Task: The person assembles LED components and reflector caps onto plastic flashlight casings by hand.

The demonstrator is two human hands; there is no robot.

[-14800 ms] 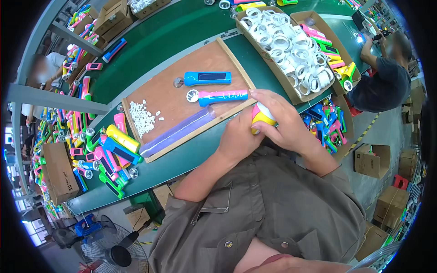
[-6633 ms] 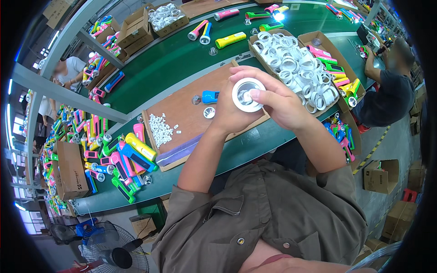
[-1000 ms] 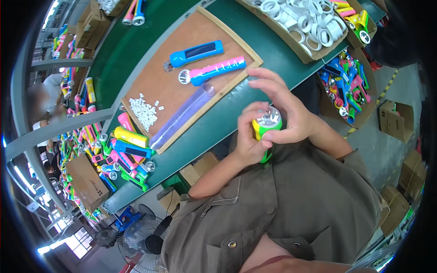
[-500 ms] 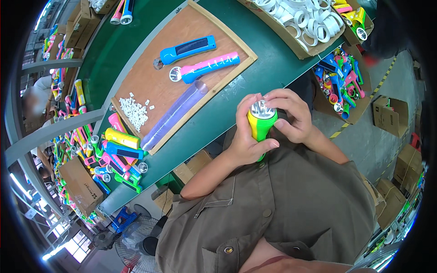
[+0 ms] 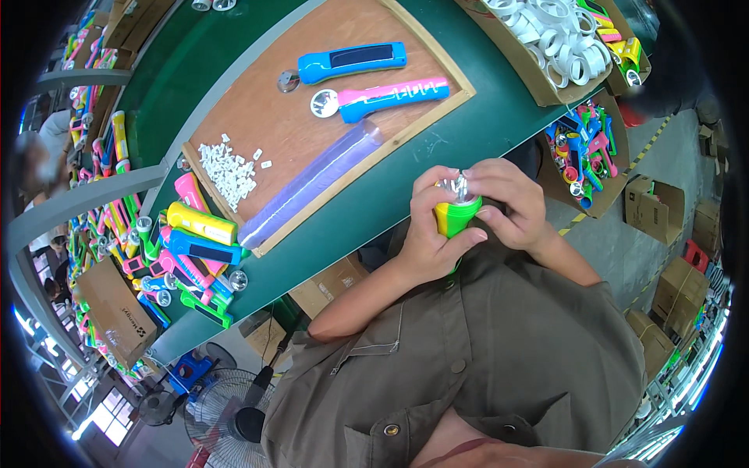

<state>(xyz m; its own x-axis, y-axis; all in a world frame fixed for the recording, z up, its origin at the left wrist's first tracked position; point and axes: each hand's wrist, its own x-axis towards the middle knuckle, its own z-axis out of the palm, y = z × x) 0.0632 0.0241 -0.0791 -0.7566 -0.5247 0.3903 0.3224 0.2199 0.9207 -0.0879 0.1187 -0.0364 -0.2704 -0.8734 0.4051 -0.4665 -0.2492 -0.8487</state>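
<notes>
Held upright before my chest is a yellow and green flashlight (image 5: 459,217) with a shiny reflector at its top. My left hand (image 5: 434,234) wraps round its body, the fingertips at the reflector rim. The fingers of my right hand (image 5: 511,201) curl over the reflector and press at its edge, partly covering it. On the wood-framed board (image 5: 269,78) beyond lie a blue flashlight (image 5: 353,62) with a dark panel and a loose round disc by its end, a pink and blue flashlight (image 5: 394,99), a pile of small white pieces (image 5: 228,173) and a clear purplish plastic sleeve (image 5: 312,183).
Colourful flashlights (image 5: 199,257) are heaped at the table's left end beside a closed carton (image 5: 117,312). A box of white rings (image 5: 562,39) stands at the back right, and a carton of mixed flashlights (image 5: 581,152) is below it. A fan (image 5: 234,413) stands lower left.
My right fingers have closed in further over the reflector, hiding more of it. The view has shifted, so the board and table sit differently. Both hands keep hold of the flashlight.
</notes>
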